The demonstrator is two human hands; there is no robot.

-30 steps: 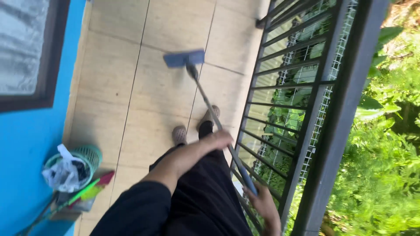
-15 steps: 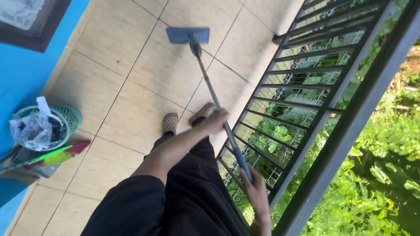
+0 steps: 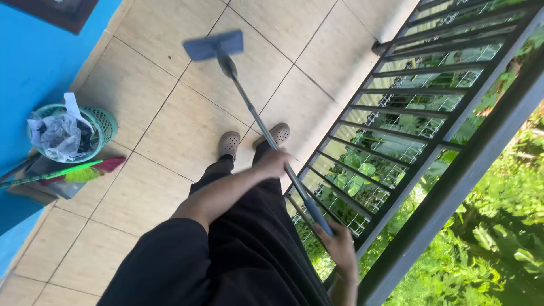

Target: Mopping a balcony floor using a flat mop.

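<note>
**Mop gripped by both hands**

Mop (image 3: 249, 107) clasped mid-handle by left hand (image 3: 273, 163), fingers wrapped round; gripped at lower end by right hand (image 3: 340, 249), fingers closed. Long axis ran diagonally, flat head pointing upper left, resting on tiled floor (image 3: 170, 130) beside railing (image 3: 396, 113).

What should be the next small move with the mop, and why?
Probably draw the mop head back toward the shoes. Both hands, left and right, grip the handle, and the head sits far out on the tiled floor.
</note>
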